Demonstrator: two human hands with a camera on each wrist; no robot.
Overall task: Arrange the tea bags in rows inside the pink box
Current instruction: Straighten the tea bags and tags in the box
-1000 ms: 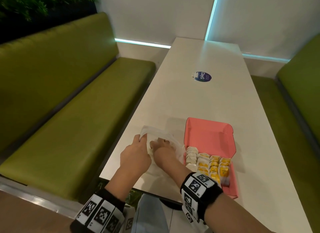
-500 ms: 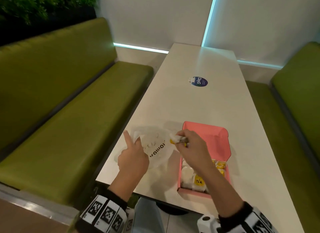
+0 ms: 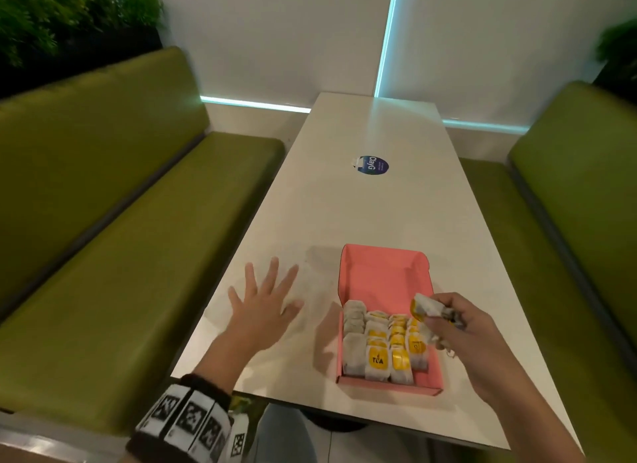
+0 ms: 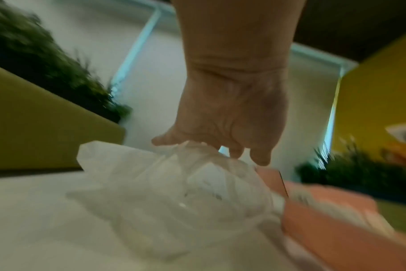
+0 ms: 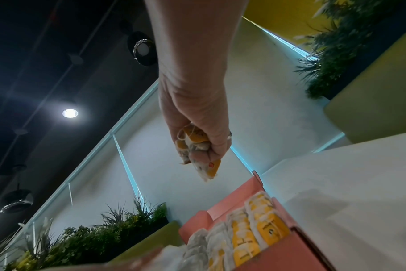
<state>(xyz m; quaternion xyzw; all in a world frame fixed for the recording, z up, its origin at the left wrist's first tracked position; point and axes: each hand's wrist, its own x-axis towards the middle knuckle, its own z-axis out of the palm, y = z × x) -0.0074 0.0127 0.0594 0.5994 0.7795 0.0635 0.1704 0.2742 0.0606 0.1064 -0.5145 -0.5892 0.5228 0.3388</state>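
Pink box (image 3: 382, 276): far half bare, open from above; near half packed with rows of tea bags (image 3: 379, 345). Raised lid flap (image 3: 418, 261) borders the far side. Clear plastic bag (image 4: 174, 192) lies just left of the box. Table (image 3: 372, 204) beyond bare save a round sticker (image 3: 371, 165)

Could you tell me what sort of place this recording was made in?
Probably a café or office booth. A long white table runs between two padded green benches, planters of greenery sit behind the seat backs, and a round branded sticker is stuck on the tabletop.
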